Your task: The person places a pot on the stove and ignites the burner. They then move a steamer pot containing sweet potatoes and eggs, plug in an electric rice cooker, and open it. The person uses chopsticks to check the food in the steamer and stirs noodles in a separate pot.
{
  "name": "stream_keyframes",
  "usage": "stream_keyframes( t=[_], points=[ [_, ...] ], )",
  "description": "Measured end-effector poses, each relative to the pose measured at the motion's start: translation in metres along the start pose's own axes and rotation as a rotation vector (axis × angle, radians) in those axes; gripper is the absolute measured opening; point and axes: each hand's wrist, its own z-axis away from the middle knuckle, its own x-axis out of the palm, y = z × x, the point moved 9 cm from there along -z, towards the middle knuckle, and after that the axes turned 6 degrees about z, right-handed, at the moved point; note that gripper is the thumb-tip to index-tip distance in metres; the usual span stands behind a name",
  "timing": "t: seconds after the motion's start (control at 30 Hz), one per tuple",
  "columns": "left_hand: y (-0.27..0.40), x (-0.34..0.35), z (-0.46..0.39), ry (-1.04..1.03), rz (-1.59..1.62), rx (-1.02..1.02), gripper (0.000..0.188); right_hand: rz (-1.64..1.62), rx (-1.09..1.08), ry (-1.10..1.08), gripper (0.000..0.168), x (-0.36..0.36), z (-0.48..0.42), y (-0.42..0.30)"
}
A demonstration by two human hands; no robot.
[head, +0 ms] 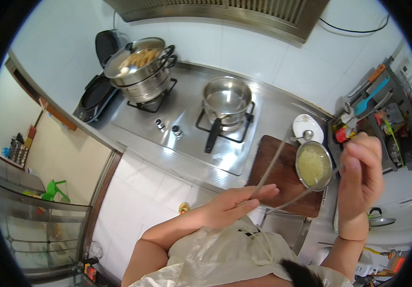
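Observation:
My left hand (232,207) is in front of my chest, a thin greyish strip (272,165) held between its thumb and fingers. Raised at the right, my right hand (362,174) pinches another thin strip (292,201) that slants down toward my cream top (223,256). Both strips look like fabric ties of the top, though blur hides their ends. Between the hands, a metal bowl of pale yellow shreds (313,166) sits on the right part of a dark brown cutting board (272,154). Behind it is a white plate (304,123) with a metal spoon (307,135).
On the steel gas hob (188,97) stand a saucepan (227,97) holding clear liquid and a lidded steamer (137,71) with food inside. A black electric griddle (98,93) is open at the left. A utensil rack (381,118) borders the right; a range hood (227,14) hangs above.

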Motion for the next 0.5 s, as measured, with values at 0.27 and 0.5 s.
stream_keyframes(
  t=[0.27, 0.5],
  points=[
    [0.001, -0.081, 0.101, 0.102, 0.188, -0.252, 0.030, 0.159, -0.115, 0.155, 0.025, 0.147, -0.028, -0.059],
    [0.026, -0.193, 0.210, 0.414, 0.122, -0.369, 0.027, 0.094, -0.487, -0.381, 0.060, 0.347, 0.028, -0.127]
  ],
)
